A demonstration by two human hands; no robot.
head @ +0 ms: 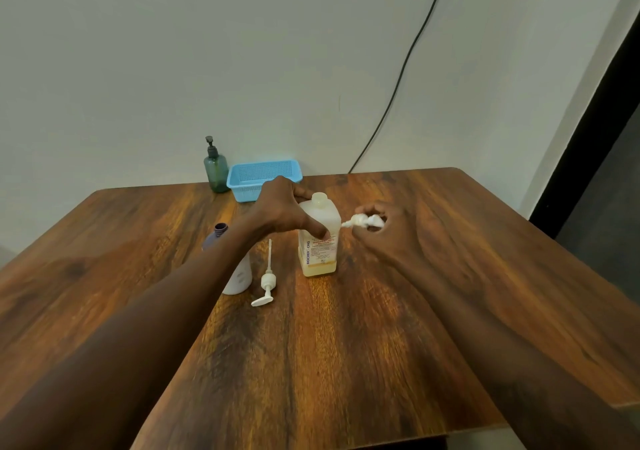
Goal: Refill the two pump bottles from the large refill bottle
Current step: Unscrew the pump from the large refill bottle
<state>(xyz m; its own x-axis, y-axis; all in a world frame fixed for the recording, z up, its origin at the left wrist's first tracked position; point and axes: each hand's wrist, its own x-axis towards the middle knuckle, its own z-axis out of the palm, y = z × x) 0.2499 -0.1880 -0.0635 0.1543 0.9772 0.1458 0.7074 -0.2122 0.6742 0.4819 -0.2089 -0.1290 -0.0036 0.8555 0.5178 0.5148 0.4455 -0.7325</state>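
1. Bottles, three in all. One square translucent refill bottle [318,238] stands upright mid-table, neck open, a shallow layer of yellowish liquid at the bottom, label reading "BIOCHEK CHG". One white pump bottle [239,276] with a purple threaded neck stands open to its left. One green pump bottle [216,170] with its dark pump still fitted stands at the far edge by the wall.
2. Pump heads off bottles, two. One white pump with dip tube [266,278] lies flat on the wooden table [346,345], between the white bottle and the refill bottle. A second white pump head [363,221] is in the right hand.
3. Baskets, one: a blue mesh basket [263,179], just right of the green bottle.
4. Hands, two, apart. Left hand [284,212] clamps the refill bottle's shoulder, thumb on the front face. Right hand [388,231] is closed round the pump head, just right of the refill bottle, its nozzle tip pointing at the bottle.
5. One dark cable [401,68] runs down the wall behind the table.
6. Hard to make out: right hand and its pump are motion-blurred; whether a dip tube hangs from it, cannot tell. Left forearm covers much of the white bottle. Fine label print is unreadable. Basket interior mostly hidden by the left hand.
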